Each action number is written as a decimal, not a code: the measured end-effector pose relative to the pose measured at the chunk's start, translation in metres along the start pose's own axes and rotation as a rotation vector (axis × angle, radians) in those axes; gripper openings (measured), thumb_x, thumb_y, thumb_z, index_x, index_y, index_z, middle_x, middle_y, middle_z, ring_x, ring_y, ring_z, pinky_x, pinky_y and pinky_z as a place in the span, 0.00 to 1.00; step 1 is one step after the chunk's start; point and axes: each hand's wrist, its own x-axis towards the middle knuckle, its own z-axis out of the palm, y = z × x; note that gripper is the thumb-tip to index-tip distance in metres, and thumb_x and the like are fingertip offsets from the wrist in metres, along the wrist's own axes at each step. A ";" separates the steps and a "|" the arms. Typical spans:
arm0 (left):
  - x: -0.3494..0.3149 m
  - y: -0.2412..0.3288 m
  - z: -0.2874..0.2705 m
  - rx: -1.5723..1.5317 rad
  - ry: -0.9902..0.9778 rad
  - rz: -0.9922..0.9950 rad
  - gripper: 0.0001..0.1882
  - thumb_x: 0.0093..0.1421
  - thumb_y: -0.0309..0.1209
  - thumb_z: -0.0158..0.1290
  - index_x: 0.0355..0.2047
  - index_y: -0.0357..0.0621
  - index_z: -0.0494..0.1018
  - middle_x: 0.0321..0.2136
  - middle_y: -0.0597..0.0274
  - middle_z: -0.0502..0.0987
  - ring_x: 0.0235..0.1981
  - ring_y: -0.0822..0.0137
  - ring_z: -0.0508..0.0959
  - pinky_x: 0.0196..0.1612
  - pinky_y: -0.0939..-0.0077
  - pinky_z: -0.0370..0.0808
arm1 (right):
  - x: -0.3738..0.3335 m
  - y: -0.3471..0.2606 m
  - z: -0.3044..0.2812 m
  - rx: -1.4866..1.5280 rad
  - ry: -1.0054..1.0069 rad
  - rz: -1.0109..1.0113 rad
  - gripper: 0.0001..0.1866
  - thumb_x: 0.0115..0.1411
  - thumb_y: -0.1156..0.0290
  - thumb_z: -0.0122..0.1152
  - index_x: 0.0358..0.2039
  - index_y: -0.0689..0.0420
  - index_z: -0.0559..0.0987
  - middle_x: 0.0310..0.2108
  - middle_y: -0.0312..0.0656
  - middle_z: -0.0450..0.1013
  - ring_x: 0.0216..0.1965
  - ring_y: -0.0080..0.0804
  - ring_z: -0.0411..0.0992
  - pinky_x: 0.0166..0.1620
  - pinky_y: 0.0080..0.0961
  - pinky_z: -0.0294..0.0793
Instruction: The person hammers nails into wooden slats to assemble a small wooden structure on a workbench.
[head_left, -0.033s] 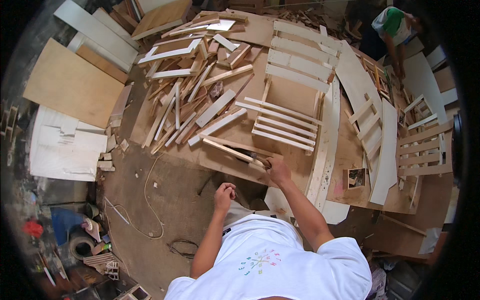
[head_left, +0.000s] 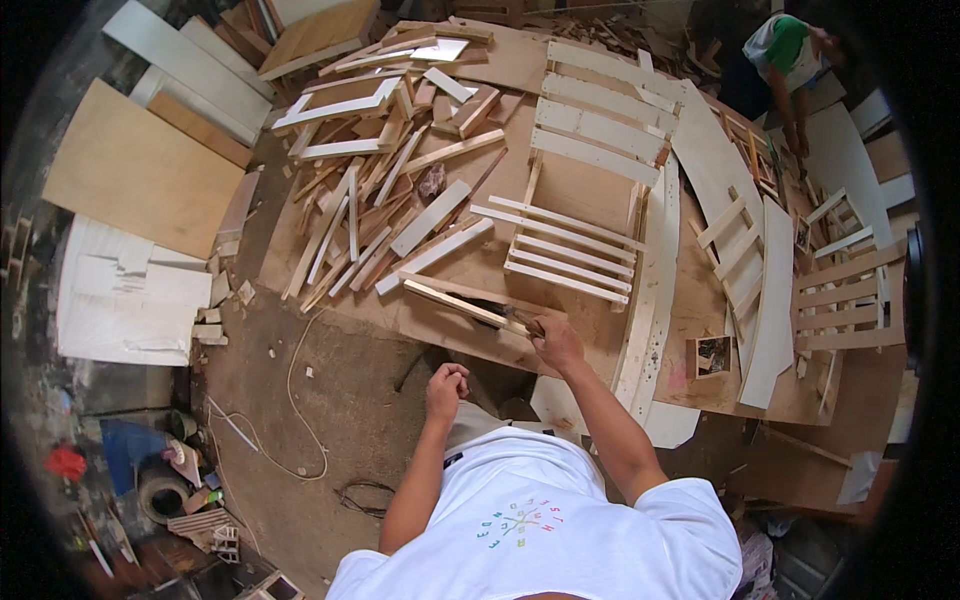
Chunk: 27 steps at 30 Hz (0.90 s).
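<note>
My right hand [head_left: 558,346] is closed around a dark hand tool [head_left: 530,324], whose exact kind I cannot make out. The tool lies over the right end of a pale narrow wood strip [head_left: 455,301] near the table's front edge. Close behind that strip is a second brown strip [head_left: 480,291], nearly parallel to it. In front of the table edge, my left hand [head_left: 448,381] hangs with its fingers curled in; whether anything small is inside them is hidden. Just beyond the strips lies a slatted wooden frame [head_left: 570,262] with white slats.
A heap of wood offcuts [head_left: 400,190] covers the table's left side. More slatted panels [head_left: 605,110] lie at the far middle. Another person [head_left: 790,70] works at the far right. Boards [head_left: 145,165] lean at left; a cable [head_left: 292,385] loops across the floor.
</note>
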 end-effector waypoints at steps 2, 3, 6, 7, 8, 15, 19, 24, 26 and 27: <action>0.026 0.016 -0.013 -0.038 -0.050 0.052 0.10 0.67 0.29 0.44 0.34 0.43 0.74 0.22 0.69 0.70 0.23 0.74 0.71 0.32 0.75 0.77 | 0.004 0.000 -0.007 0.035 0.010 -0.048 0.14 0.59 0.71 0.68 0.46 0.52 0.86 0.40 0.44 0.84 0.42 0.46 0.82 0.48 0.40 0.80; 0.040 0.022 -0.019 -0.080 -0.038 0.048 0.10 0.67 0.31 0.44 0.33 0.44 0.74 0.22 0.69 0.70 0.22 0.74 0.70 0.31 0.75 0.76 | 0.005 0.000 -0.009 0.142 -0.031 -0.014 0.14 0.60 0.72 0.69 0.47 0.54 0.86 0.40 0.43 0.84 0.41 0.41 0.82 0.48 0.36 0.80; 0.079 0.045 -0.034 -0.131 -0.082 0.074 0.09 0.67 0.35 0.43 0.31 0.49 0.70 0.23 0.69 0.66 0.25 0.73 0.70 0.35 0.72 0.76 | -0.005 -0.024 -0.029 0.444 -0.120 0.067 0.14 0.61 0.73 0.70 0.48 0.58 0.86 0.39 0.39 0.84 0.39 0.29 0.81 0.47 0.28 0.79; 0.094 0.052 -0.041 -0.176 -0.149 0.100 0.10 0.68 0.36 0.43 0.32 0.48 0.69 0.24 0.68 0.67 0.26 0.72 0.70 0.36 0.71 0.75 | -0.010 -0.034 -0.037 0.526 -0.124 0.073 0.14 0.62 0.73 0.70 0.49 0.59 0.85 0.38 0.37 0.84 0.39 0.26 0.80 0.47 0.26 0.78; 0.113 0.067 -0.041 -0.222 -0.220 0.139 0.10 0.69 0.37 0.44 0.32 0.48 0.69 0.25 0.68 0.67 0.28 0.71 0.71 0.38 0.70 0.75 | -0.009 -0.043 -0.045 0.609 -0.115 0.065 0.15 0.62 0.72 0.71 0.49 0.61 0.85 0.38 0.36 0.83 0.39 0.24 0.79 0.47 0.24 0.78; 0.140 0.219 -0.002 -0.552 -0.484 0.164 0.08 0.72 0.32 0.56 0.40 0.41 0.70 0.46 0.53 0.80 0.53 0.60 0.81 0.57 0.55 0.80 | -0.024 -0.126 -0.063 0.952 -0.170 0.285 0.18 0.63 0.67 0.73 0.52 0.59 0.83 0.31 0.29 0.76 0.26 0.15 0.68 0.27 0.17 0.64; 0.165 0.248 -0.011 -0.561 -0.569 0.184 0.12 0.68 0.24 0.60 0.47 0.37 0.70 0.48 0.49 0.82 0.53 0.54 0.83 0.56 0.49 0.84 | -0.022 -0.146 -0.048 0.998 -0.224 0.373 0.21 0.62 0.63 0.74 0.54 0.58 0.83 0.39 0.32 0.79 0.38 0.20 0.71 0.39 0.21 0.69; 0.173 0.260 -0.032 -0.617 -0.457 0.210 0.16 0.67 0.21 0.61 0.54 0.37 0.73 0.46 0.50 0.83 0.47 0.54 0.86 0.51 0.50 0.88 | -0.026 -0.151 -0.025 0.852 -0.043 0.203 0.28 0.54 0.57 0.81 0.53 0.56 0.84 0.40 0.32 0.79 0.40 0.21 0.73 0.41 0.21 0.72; 0.175 0.268 -0.048 -0.654 -0.432 0.220 0.17 0.67 0.21 0.61 0.54 0.35 0.73 0.47 0.50 0.82 0.49 0.55 0.85 0.55 0.51 0.87 | -0.033 -0.158 -0.034 0.761 -0.012 0.162 0.31 0.51 0.56 0.84 0.52 0.56 0.85 0.37 0.31 0.77 0.36 0.19 0.70 0.37 0.21 0.69; 0.177 0.271 -0.058 -0.657 -0.412 0.245 0.16 0.67 0.21 0.61 0.54 0.34 0.73 0.48 0.50 0.82 0.49 0.55 0.85 0.56 0.51 0.86 | -0.037 -0.156 -0.033 0.697 -0.001 0.202 0.33 0.47 0.55 0.86 0.51 0.58 0.85 0.30 0.27 0.72 0.31 0.18 0.64 0.34 0.23 0.65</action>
